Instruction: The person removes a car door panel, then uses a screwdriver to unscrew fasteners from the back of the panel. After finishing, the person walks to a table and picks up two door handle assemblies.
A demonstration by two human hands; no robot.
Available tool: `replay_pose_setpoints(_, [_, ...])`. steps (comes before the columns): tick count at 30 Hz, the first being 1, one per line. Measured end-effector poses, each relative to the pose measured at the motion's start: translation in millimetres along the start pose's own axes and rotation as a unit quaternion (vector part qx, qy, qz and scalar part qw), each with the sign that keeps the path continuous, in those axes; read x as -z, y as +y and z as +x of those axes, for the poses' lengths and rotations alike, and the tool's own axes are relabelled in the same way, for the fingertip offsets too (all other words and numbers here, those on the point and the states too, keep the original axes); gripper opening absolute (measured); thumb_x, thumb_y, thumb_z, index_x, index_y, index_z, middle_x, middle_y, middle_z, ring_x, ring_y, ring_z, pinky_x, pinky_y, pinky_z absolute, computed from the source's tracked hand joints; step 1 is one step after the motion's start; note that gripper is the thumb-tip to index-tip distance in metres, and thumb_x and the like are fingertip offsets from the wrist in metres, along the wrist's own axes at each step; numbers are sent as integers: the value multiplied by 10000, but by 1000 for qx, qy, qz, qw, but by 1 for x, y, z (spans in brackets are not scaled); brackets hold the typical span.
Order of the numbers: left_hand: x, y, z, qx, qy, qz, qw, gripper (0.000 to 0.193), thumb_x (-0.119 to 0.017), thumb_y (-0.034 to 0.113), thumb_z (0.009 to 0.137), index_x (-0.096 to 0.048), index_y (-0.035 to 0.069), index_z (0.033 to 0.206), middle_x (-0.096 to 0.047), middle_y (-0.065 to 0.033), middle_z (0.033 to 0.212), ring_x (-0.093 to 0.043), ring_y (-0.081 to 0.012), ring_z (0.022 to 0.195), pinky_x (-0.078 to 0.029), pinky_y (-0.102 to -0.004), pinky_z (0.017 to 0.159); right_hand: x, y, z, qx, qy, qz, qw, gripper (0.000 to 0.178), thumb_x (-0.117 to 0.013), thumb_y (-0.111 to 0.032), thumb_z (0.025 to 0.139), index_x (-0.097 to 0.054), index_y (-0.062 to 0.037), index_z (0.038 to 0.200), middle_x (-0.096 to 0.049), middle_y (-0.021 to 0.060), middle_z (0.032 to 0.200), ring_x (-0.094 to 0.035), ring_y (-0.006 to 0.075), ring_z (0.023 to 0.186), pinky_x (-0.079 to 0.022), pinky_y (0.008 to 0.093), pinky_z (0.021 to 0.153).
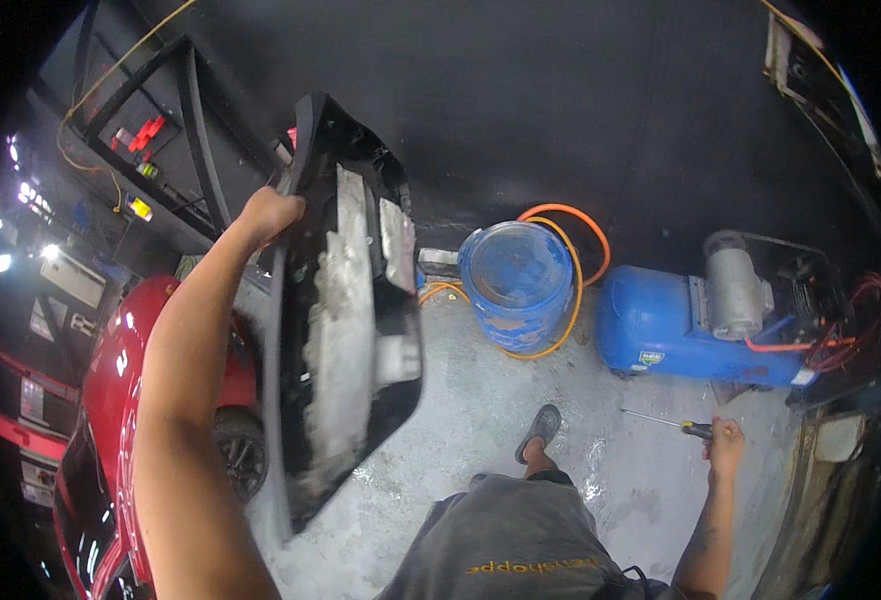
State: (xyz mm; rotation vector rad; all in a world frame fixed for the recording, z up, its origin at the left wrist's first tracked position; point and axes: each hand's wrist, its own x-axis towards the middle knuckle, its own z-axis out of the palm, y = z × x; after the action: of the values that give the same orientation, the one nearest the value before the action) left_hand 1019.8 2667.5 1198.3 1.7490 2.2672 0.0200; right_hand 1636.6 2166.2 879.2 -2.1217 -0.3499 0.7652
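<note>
My left hand (pixel 272 216) grips the edge of a large black car door panel (pixel 398 374), held up on its side at arm's length. The panel's inner face shows, with pale silvery padding (pixel 346 320) along its middle. My left fingers curl behind the edge and are partly hidden. Low on the right, my right hand (pixel 727 446) is closed round the dark and yellow handle of a screwdriver (pixel 696 429). Its long thin shaft points left, over the floor and clear of the panel.
A blue drum (pixel 517 300) stands by the dark wall, an orange hose (pixel 601 250) looped behind it. To its right sits a blue air compressor (pixel 651 320) with a grey motor. A red car (pixel 146 320) is on the left, below a black metal rack (pixel 196 130). The grey floor (pixel 471 420) looks wet.
</note>
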Motion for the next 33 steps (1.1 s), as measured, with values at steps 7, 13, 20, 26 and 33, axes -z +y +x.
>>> replay_pose_setpoints(7, [37, -17, -41, -232, 145, 265, 925, 278, -625, 149, 814, -706, -57, 981, -685, -320, 989, -654, -463, 1021, -524, -511, 917, -46, 19, -43, -44, -74, 25, 996, 341, -699, -279, 962, -515, -87, 748, -555, 51, 554, -489, 111, 373, -370, 272, 326])
replay_pose_setpoints(13, [57, 0, -52, -354, 121, 250, 893, 305, -637, 83, 762, -717, -23, 1036, -702, -262, 1010, -672, -424, 993, -534, -479, 905, -56, 9, -62, -35, -88, -24, 995, 362, -723, -288, 937, -539, -45, 742, -563, 80, 545, -513, 129, 377, -377, 284, 324])
replay_pose_setpoints(20, [65, 15, -55, -405, 31, 208, 890, 276, -634, 9, 743, -703, -41, 1006, -680, -265, 883, -678, -418, 899, -519, -476, 819, -45, 4, -97, -51, -60, -14, 997, 360, -720, -280, 939, -539, -43, 738, -565, 73, 545, -506, 123, 376, -379, 284, 328])
replay_pose_setpoints(26, [83, -1, -84, -438, 67, 187, 877, 233, -645, 24, 756, -695, -35, 976, -683, -250, 868, -673, -424, 882, -522, -478, 808, -35, 14, -170, -49, -10, 0, 999, 357, -709, -268, 949, -521, -59, 728, -555, 53, 554, -493, 115, 380, -383, 271, 330])
replay_pose_setpoints(33, [118, -29, -136, -491, 112, 326, 800, 146, -662, 84, 761, -629, -15, 864, -659, -260, 773, -667, -439, 817, -532, -526, 746, -53, 36, -216, -19, 21, 4, 1000, 359, -708, -267, 949, -520, -59, 725, -557, 55, 536, -494, 115, 372, -379, 274, 331])
